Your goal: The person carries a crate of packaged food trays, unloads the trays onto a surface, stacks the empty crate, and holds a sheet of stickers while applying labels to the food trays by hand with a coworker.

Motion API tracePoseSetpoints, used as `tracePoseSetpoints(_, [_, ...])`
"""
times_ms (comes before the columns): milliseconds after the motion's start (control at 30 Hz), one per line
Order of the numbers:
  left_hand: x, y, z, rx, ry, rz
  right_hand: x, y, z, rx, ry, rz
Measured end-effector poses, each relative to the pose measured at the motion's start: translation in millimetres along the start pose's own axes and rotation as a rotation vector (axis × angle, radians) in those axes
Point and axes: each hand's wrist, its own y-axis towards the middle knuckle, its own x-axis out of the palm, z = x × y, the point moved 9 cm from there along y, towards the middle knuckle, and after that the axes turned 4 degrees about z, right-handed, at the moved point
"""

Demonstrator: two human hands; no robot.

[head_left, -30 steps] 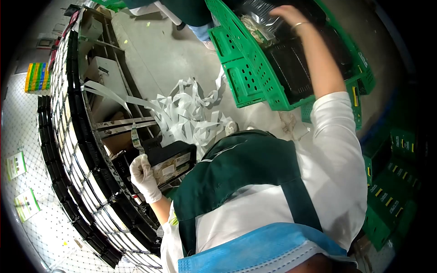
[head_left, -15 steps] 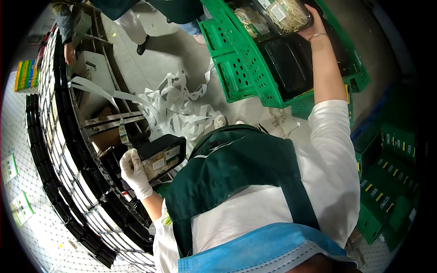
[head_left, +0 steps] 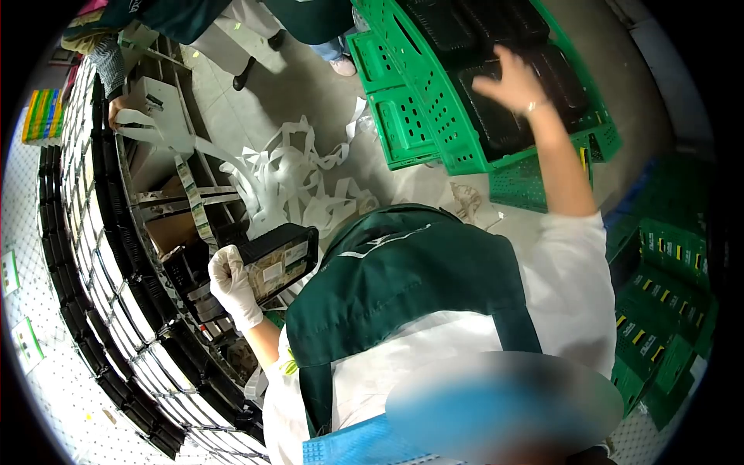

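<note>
My left hand (head_left: 231,283), in a white glove, is closed on the edge of a black plastic food tray (head_left: 275,256). The tray is tilted, with white labels on its face and pale contents showing. My bare right hand (head_left: 515,81) hovers with spread fingers over a green crate (head_left: 449,128), holding nothing. Black food trays (head_left: 488,108) lie inside that crate with their dark ribbed sides up. Beside my left hand hangs a strip of printed labels (head_left: 194,198).
Stacked black trays (head_left: 101,232) line the left side. White backing tape (head_left: 294,182) lies tangled on the floor. Other green crates (head_left: 659,302) stand at right. Another person's hand (head_left: 116,108) is at upper left, and other people's legs (head_left: 248,46) show at the top.
My right hand has let go of a food tray and drawn back with its fingers spread. Dark sides now face up in the crate where labelled faces showed. My left hand keeps its tray.
</note>
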Motion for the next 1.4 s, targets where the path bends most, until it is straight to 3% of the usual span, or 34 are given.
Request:
tracePoseSetpoints(67, [3, -1, 0, 0.009, 0.038, -0.003, 28, -54, -15, 0.083, -0.239, -0.206])
tracePoseSetpoints(133, [12, -2, -1, -0.012, -0.05, -0.023, 27, -59, -2, 0.138, -0.226, -0.176])
tracePoseSetpoints(200, [12, -1, 5, 0.034, -0.019, -0.011, 9, -40, 38, 0.149, 0.388, -0.028])
tracePoseSetpoints(233, [12, 1, 10, 0.078, 0.012, 0.008, -9, -40, 60, 0.263, 0.634, 0.017])
tracePoseSetpoints(300, [12, 1, 7, 0.049, -0.047, -0.016, -42, -52, 79, 0.337, 1.192, -0.026])
tracePoseSetpoints(333, [13, 1, 5, 0.009, -0.112, -0.021, -49, -55, 96, 0.354, 1.198, -0.019])
tracePoseSetpoints(400, [19, -2, 14, 0.034, -0.118, -0.044, -54, -63, 124, 0.419, 1.546, 0.011])
tracePoseSetpoints(500, [30, -7, 27, 0.054, -0.03, -0.106, -40, -67, 98, 0.26, 1.84, -0.253])
tracePoseSetpoints(533, [33, -9, 30, 0.057, -0.022, -0.103, -27, -72, 98, 0.401, 1.75, -0.148])
tracePoseSetpoints(600, [33, -12, 41, 0.073, -0.039, -0.068, -18, -58, 72, 0.297, 1.646, -0.086])
tracePoseSetpoints(667, [32, -16, 45, 0.057, -0.074, -0.053, -31, -44, 51, 0.127, 0.607, 0.305])
tracePoseSetpoints(733, [33, -24, 50, 0.074, -0.023, -0.085, 4, -37, 18, 0.161, 0.029, 0.135])
tracePoseSetpoints(833, [24, -43, 57, 0.062, -0.017, -0.033, 31, -30, 3, 0.125, 0.097, 0.009])
tracePoseSetpoints(867, [18, -50, 56, 0.045, -0.015, -0.007, 18, -32, 8, 0.097, 0.079, 0.083])
tracePoseSetpoints(933, [5, -61, 44, -0.002, 0.036, 0.008, -37, -54, 9, -0.15, 0.175, 0.466])
tracePoseSetpoints(1000, [-2, -69, 43, -0.044, 0.032, 0.018, -81, -96, 8, -0.25, 0.401, 0.58])
tracePoseSetpoints(1067, [-11, -71, 27, -0.078, -0.005, 0.047, -70, -128, 29, -0.07, 0.682, 0.496])
tracePoseSetpoints(1233, [-40, -53, 31, -0.031, 0.024, 0.233, -7, -201, -13, -0.045, 0.852, 0.225])
tracePoseSetpoints(1267, [-62, -46, 38, 0.019, 0.098, 0.317, 9, -207, -33, -0.059, 0.938, 0.136])
tracePoseSetpoints(1367, [-170, -33, 19, -0.009, -0.077, 0.605, 54, -224, -93, -0.091, 1.039, -0.099])
tracePoseSetpoints(1400, [-212, -40, 6, -0.004, -0.152, 0.692, 66, -228, -114, -0.097, 0.947, -0.218])
